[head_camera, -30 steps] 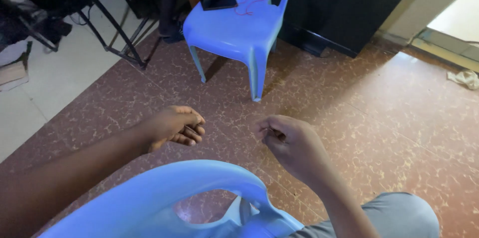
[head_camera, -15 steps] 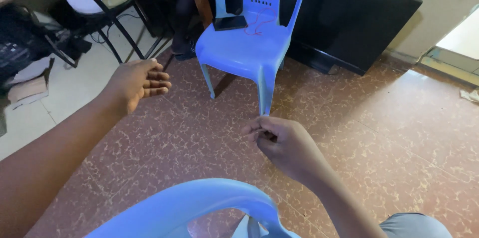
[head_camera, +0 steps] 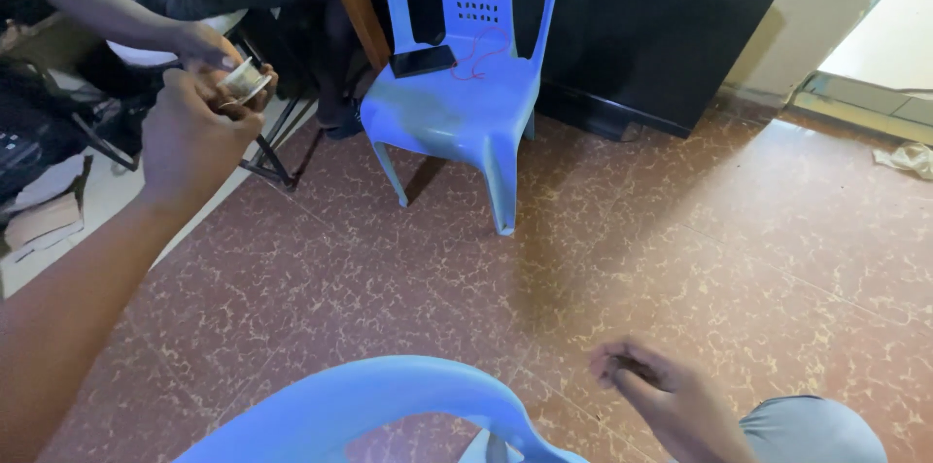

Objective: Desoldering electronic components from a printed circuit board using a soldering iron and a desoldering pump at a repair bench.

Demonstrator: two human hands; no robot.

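Observation:
My left hand (head_camera: 194, 128) is raised at the upper left, its back towards me. Its fingertips meet a small pale spool (head_camera: 243, 82) that another person's hand (head_camera: 209, 45) also holds from above. I cannot tell whether my fingers grip the spool or only touch it. My right hand (head_camera: 661, 400) hangs low at the bottom right above my grey-clad knee (head_camera: 812, 429), with its fingers curled together and nothing visible in them.
A blue plastic chair (head_camera: 457, 113) stands ahead with a black phone (head_camera: 423, 61) and a red wire (head_camera: 478, 53) on its seat. The curved back of another blue chair (head_camera: 389, 395) is right below me. A black flat panel (head_camera: 641, 26) leans on the wall. A folding stand (head_camera: 262, 157) is at the left.
My left hand has risen up and to the left until it reaches the spool in the other person's hand. My right hand has dropped lower and to the right. The view has tilted up.

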